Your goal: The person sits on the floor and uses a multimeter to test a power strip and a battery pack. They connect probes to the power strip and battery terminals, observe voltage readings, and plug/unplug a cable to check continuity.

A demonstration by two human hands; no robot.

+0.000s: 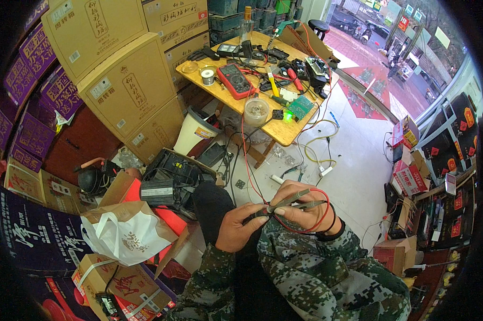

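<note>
My left hand [238, 227] and my right hand [299, 213] meet above my lap, fingers closed. Between them are test probes [295, 198] with dark grey grips, and red and black leads loop round by the right wrist. The left fingers pinch a dark end of this bundle; its exact shape is partly hidden by the thumbs. A thin red lead [245, 155] runs up from the hands toward the wooden table [284, 132]. On that table lies a red-cased multimeter [235, 80], near a green circuit board [301, 107] with a glowing green light beside it.
A solder spool [207, 76], a round clear tub [256, 111], a yellow-handled tool [272, 81] and a glass bottle [246, 27] crowd the table. Black battery-like cases [166, 184] and a white bag [126, 235] sit left. Pliers [300, 172] and cables lie on the floor.
</note>
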